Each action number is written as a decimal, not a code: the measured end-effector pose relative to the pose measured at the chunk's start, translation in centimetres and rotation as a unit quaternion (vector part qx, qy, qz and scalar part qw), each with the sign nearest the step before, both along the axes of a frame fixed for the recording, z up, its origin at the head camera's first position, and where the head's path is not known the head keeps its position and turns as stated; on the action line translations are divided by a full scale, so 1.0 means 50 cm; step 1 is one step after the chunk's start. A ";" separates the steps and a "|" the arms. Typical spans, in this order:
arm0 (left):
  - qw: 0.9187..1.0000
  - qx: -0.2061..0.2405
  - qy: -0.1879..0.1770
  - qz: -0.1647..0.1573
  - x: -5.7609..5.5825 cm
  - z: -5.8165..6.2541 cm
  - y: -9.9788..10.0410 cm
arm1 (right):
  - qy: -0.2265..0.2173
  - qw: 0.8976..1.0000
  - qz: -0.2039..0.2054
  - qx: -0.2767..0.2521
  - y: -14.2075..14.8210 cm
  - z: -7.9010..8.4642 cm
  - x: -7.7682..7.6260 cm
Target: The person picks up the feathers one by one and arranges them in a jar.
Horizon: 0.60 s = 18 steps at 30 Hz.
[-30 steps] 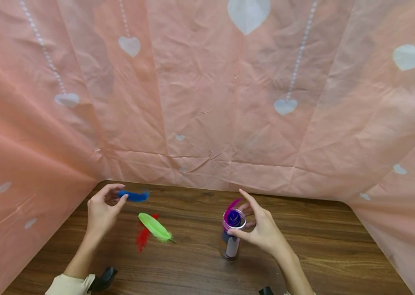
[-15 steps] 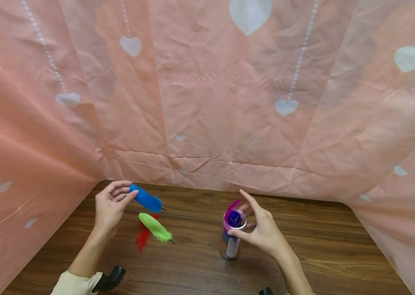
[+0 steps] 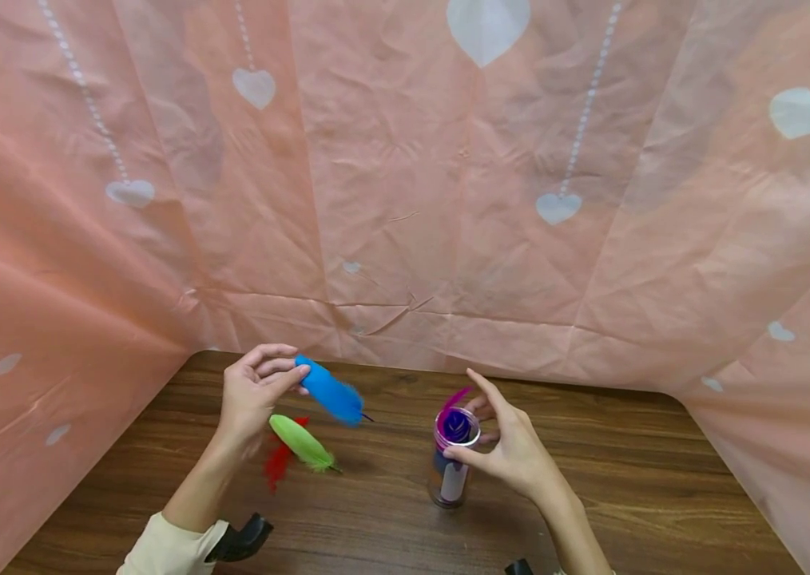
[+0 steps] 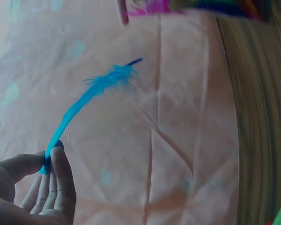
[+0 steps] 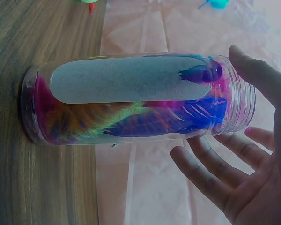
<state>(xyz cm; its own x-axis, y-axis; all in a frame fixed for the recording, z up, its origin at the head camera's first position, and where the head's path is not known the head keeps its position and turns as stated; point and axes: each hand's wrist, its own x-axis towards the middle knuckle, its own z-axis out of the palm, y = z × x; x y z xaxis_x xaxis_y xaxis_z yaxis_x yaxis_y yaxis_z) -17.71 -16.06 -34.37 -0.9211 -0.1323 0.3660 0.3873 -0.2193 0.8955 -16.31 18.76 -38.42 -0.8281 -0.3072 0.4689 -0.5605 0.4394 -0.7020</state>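
Between the thumb and fingers of my left hand [image 3: 250,395] a blue feather [image 3: 333,393] is pinched by its rounded tip. Its dark quill end points right, toward the jar, in the head view. In the left wrist view the feather [image 4: 79,104] curves up from the fingertips. My right hand [image 3: 520,451] holds a clear jar [image 3: 452,487] near its threaded neck, thumb on one side and fingers on the other. The jar stands upright on the table, lidless, packed with coloured feathers [image 5: 168,117] behind a pale label [image 5: 117,79]. A magenta feather [image 3: 457,399] sticks out of its mouth.
Left of the jar, a light green feather [image 3: 302,443] lies across a red feather [image 3: 278,467] on the brown wooden table [image 3: 376,519]. A pink cloth [image 3: 391,200] printed with white hearts hangs behind the table and along its sides.
My left hand has moved right toward the jar with the blue feather, which has turned from roughly level to slanting down to the right. The right hand and jar have stayed in place.
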 end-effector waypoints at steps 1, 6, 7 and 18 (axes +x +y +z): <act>1.000 0.002 -0.012 -0.008 0.000 0.002 0.006 | 0.000 1.000 0.000 0.000 0.000 0.000 0.001; 0.996 0.012 -0.066 -0.053 -0.001 0.009 0.035 | -0.002 1.000 -0.001 -0.002 -0.001 -0.001 0.004; 0.995 0.015 -0.073 -0.061 -0.002 0.010 0.041 | -0.002 1.000 -0.001 -0.001 -0.002 -0.001 0.004; 0.992 0.038 -0.062 -0.103 -0.005 0.036 0.103 | 0.006 1.000 -0.003 0.001 -0.004 -0.001 0.007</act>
